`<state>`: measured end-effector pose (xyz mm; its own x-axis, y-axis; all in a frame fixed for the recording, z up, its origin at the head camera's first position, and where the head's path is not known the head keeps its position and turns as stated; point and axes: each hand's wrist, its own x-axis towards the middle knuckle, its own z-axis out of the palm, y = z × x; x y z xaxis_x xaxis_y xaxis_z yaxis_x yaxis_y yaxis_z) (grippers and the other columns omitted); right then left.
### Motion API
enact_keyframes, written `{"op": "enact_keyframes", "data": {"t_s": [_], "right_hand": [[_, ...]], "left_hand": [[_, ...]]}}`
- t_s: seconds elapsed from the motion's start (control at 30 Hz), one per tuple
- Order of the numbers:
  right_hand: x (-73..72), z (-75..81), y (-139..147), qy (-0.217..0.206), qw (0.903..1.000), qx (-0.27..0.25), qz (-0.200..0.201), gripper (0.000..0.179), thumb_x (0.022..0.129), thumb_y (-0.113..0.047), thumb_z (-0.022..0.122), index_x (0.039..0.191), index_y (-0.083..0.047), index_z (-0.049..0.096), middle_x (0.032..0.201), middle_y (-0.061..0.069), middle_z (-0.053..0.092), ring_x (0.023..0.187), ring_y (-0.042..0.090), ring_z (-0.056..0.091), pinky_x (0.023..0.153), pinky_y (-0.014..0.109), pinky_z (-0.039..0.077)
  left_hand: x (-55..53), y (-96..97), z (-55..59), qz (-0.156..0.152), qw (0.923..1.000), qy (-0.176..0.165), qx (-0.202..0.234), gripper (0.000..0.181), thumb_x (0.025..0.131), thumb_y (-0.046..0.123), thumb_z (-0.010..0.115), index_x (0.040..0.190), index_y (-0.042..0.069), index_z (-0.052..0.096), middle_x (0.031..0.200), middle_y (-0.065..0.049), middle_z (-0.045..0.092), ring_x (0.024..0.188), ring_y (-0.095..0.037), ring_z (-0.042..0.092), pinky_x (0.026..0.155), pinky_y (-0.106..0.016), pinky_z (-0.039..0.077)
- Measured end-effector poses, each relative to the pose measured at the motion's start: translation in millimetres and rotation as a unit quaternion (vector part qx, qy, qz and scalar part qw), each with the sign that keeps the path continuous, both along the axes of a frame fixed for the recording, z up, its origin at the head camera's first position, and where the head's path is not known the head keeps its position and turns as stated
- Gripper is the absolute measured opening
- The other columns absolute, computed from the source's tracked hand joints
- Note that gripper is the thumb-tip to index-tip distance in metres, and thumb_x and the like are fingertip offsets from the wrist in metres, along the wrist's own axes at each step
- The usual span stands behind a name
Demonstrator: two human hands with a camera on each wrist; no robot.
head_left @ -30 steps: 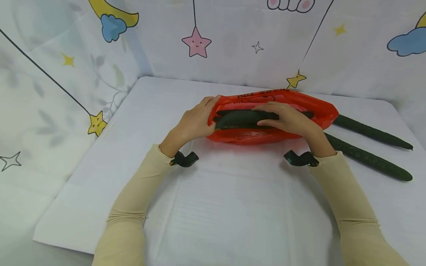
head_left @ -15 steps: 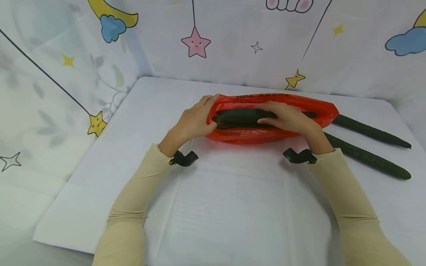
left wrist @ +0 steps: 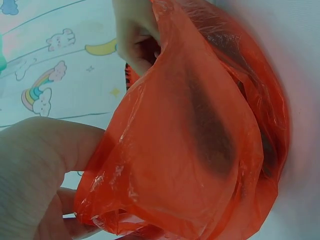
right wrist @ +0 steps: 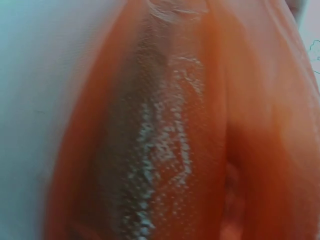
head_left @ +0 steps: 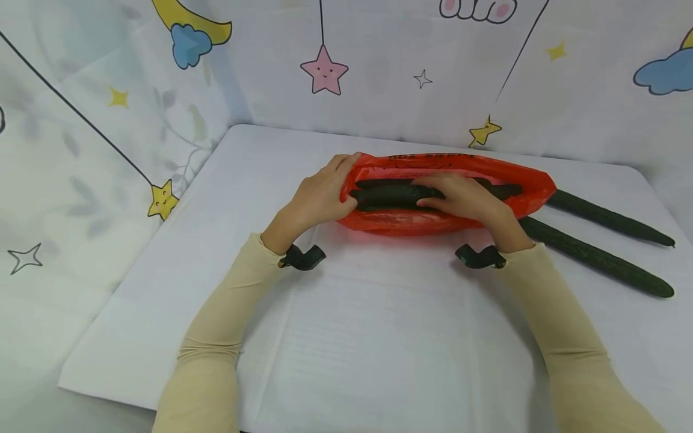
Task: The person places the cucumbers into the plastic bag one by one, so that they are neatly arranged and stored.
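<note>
A red plastic bag [head_left: 411, 225] lies on its side-to-side length with its mouth facing up, several dark green cucumbers [head_left: 387, 197] inside. My left hand [head_left: 322, 192] grips the bag's left rim between thumb and fingers; the left wrist view shows this hand [left wrist: 50, 170] at the film's edge. Reaching into the mouth, my right hand [head_left: 460, 195] holds a cucumber, thumb on the near side and fingers across the far side. Some fingertips are hidden inside. Up close in the right wrist view, a cucumber [right wrist: 135, 150] shows blurred through the red film.
Two more cucumbers lie outside the bag on the right, a far one [head_left: 612, 216] and a near one [head_left: 601, 255]. The white tabletop [head_left: 368, 337] extends toward me. Behind it hangs a patterned cloth [head_left: 379, 108].
My right hand has moved slightly left and lower into the bag, and the cucumber under it sits deeper. The left hand keeps its hold on the rim.
</note>
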<state>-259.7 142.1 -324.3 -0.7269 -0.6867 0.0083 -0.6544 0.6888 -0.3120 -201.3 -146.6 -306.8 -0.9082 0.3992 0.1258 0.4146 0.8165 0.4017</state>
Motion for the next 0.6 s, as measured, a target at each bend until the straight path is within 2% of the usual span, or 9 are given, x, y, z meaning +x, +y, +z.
{"op": "enact_keyframes", "data": {"t_s": [0.23, 0.6], "right_hand": [[-1.5, -4.2, 1.7, -0.005, 0.9999, -0.01, -0.002, 0.045, 0.09, -0.02, 0.07, 0.131, -0.004, 0.06, 0.129, 0.014, 0.061, 0.123, 0.03, 0.054, 0.103, 0.05, 0.043], [0.8, -4.1, 7.7, -0.016, 0.9994, -0.029, -0.005, 0.045, 0.088, -0.018, 0.072, 0.129, -0.003, 0.062, 0.129, 0.015, 0.061, 0.124, 0.031, 0.052, 0.103, 0.051, 0.042]], "left_hand": [[1.2, 0.5, 2.6, 0.001, 1.0, 0.003, -0.006, 0.077, 0.085, 0.015, 0.058, 0.154, 0.008, 0.025, 0.152, -0.013, 0.035, 0.12, -0.028, 0.053, 0.07, -0.04, 0.057], [0.4, 1.6, 2.2, 0.001, 1.0, -0.002, -0.009, 0.077, 0.086, 0.016, 0.059, 0.155, 0.008, 0.024, 0.153, -0.013, 0.034, 0.126, -0.029, 0.05, 0.08, -0.044, 0.057]]}}
